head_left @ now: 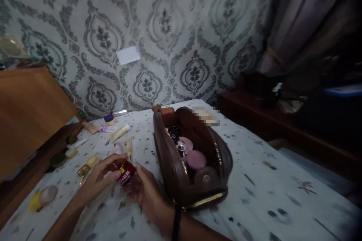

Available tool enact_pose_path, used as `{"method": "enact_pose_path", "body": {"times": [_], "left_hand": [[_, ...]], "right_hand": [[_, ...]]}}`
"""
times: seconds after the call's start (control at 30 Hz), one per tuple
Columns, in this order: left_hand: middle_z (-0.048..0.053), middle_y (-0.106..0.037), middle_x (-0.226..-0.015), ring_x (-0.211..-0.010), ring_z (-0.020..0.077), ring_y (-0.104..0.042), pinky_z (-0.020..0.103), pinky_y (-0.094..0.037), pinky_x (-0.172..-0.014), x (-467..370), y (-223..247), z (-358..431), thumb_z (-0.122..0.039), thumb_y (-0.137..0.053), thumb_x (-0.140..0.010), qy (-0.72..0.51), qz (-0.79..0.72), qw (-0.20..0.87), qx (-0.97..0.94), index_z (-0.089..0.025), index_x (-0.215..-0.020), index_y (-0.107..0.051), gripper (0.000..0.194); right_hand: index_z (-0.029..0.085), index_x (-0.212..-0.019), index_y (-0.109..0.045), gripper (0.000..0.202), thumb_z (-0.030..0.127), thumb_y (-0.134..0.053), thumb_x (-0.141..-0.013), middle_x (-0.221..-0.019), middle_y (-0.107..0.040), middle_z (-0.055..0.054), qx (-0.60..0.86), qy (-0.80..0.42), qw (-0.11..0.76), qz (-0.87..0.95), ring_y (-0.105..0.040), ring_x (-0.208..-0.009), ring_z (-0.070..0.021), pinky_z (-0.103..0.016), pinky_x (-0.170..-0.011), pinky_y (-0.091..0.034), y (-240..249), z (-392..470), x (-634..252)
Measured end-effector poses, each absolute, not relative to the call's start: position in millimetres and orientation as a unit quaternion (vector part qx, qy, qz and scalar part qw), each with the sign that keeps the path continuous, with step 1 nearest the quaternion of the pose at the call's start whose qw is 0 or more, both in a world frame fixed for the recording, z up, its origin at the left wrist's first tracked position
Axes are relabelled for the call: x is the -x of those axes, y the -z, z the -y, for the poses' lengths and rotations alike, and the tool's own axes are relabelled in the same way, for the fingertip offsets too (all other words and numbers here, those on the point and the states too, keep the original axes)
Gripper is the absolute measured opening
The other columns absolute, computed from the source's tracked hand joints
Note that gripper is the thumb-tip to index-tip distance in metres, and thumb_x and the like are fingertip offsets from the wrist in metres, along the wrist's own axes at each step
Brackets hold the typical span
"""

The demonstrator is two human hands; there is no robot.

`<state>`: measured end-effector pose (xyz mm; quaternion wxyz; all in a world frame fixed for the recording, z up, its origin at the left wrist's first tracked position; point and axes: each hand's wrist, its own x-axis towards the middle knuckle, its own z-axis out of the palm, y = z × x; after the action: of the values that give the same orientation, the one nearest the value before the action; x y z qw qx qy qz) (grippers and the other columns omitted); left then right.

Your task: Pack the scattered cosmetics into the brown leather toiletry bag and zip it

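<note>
In the head view, the left hand (pixel 103 175) pinches the red jar (pixel 126 174) near its gold part, over the cloth's (pixel 260 194) left side; the right hand (pixel 149 192) grips its side between thumb and curled fingers. Rightward stands the open bag (pixel 177 169).

On the cloth (pixel 260 158), a bag (pixel 169 169), with cases (pixel 196 159) in it; left of it, tubes (pixel 120 133) and a pot (pixel 109 119); behind, the wall (pixel 169 37), with a card (pixel 128 55) on it; far right, a ledge (pixel 283 126).
</note>
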<state>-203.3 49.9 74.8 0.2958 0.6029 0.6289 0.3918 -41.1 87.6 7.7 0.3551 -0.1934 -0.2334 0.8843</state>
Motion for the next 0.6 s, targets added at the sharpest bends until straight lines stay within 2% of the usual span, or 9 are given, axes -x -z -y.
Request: {"method": "enact_pose_path", "body": {"times": [0.1, 0.2, 0.3, 0.4, 0.47, 0.6], "left_hand": [[0.009, -0.074, -0.107, -0.097, 0.0292, -0.069, 0.036, -0.055, -0.085, 187.7, -115.2, -67.2, -0.054, -0.071, -0.079, -0.395, -0.627, 0.248, -0.624, -0.022, -0.111, -0.071, 0.046], [0.01, -0.073, -0.11, -0.101, 0.029, -0.068, 0.034, -0.055, -0.084, 162.9, -161.2, -94.6, -0.055, -0.072, -0.076, -0.424, -0.609, 0.186, -0.644, -0.021, -0.109, -0.07, 0.048], [0.009, -0.073, -0.107, -0.097, 0.026, -0.068, 0.033, -0.054, -0.084, 133.7, -196.0, -130.5, -0.053, -0.072, -0.078, -0.42, -0.589, 0.177, -0.667, -0.02, -0.113, -0.067, 0.049], [0.008, -0.071, -0.107, -0.092, 0.0232, -0.068, 0.032, -0.054, -0.081, 107.5, -210.4, -170.7, -0.052, -0.073, -0.075, -0.366, -0.557, 0.182, -0.723, -0.018, -0.113, -0.065, 0.051], [0.008, -0.07, -0.104, -0.083, 0.0206, -0.067, 0.031, -0.053, -0.074, 94.0, -210.9, -195.8, -0.052, -0.073, -0.074, -0.311, -0.545, 0.171, -0.759, -0.017, -0.113, -0.064, 0.053], [0.004, -0.072, -0.092, -0.075, 0.018, -0.065, 0.029, -0.049, -0.07, 73.8, -205.3, -231.6, -0.046, -0.067, -0.079, -0.186, -0.532, 0.115, -0.818, -0.018, -0.109, -0.066, 0.041]], "right_hand": [[0.018, -0.094, -0.057, 0.075, 0.082, -0.071, -0.057, -0.062, -0.067, 0.001, 0.206, -0.887, 0.335, 0.24, -0.064, -0.05, -0.0144, -0.022, -0.047, -0.039, -2.8, -89.6, 45.7], [0.018, -0.093, -0.055, 0.074, 0.085, -0.061, -0.066, -0.058, -0.065, 0.001, 0.224, -0.885, 0.318, 0.257, -0.061, -0.045, -0.0138, -0.021, -0.044, -0.037, 1.1, -91.5, 51.2], [0.017, -0.092, -0.054, 0.076, 0.088, -0.057, -0.067, -0.056, -0.063, 0.001, 0.229, -0.887, 0.299, 0.266, -0.059, -0.042, -0.0142, -0.022, -0.042, -0.036, 2.2, -93.7, 54.6], [0.017, -0.089, -0.054, 0.078, 0.091, -0.055, -0.063, -0.052, -0.06, 0.001, 0.221, -0.891, 0.286, 0.274, -0.057, -0.039, -0.0139, -0.021, -0.039, -0.033, 1.4, -95.4, 55.5], [0.017, -0.087, -0.054, 0.08, 0.092, -0.054, -0.061, -0.052, -0.06, 0.001, 0.216, -0.892, 0.285, 0.277, -0.056, -0.038, -0.0132, -0.021, -0.038, -0.032, 1.0, -96.0, 55.6], [0.016, -0.087, -0.054, 0.083, 0.095, -0.051, -0.06, -0.051, -0.059, 0.0, 0.206, -0.892, 0.284, 0.284, -0.055, -0.038, -0.0137, -0.021, -0.037, -0.033, 3.1, -97.1, 57.2]]}}
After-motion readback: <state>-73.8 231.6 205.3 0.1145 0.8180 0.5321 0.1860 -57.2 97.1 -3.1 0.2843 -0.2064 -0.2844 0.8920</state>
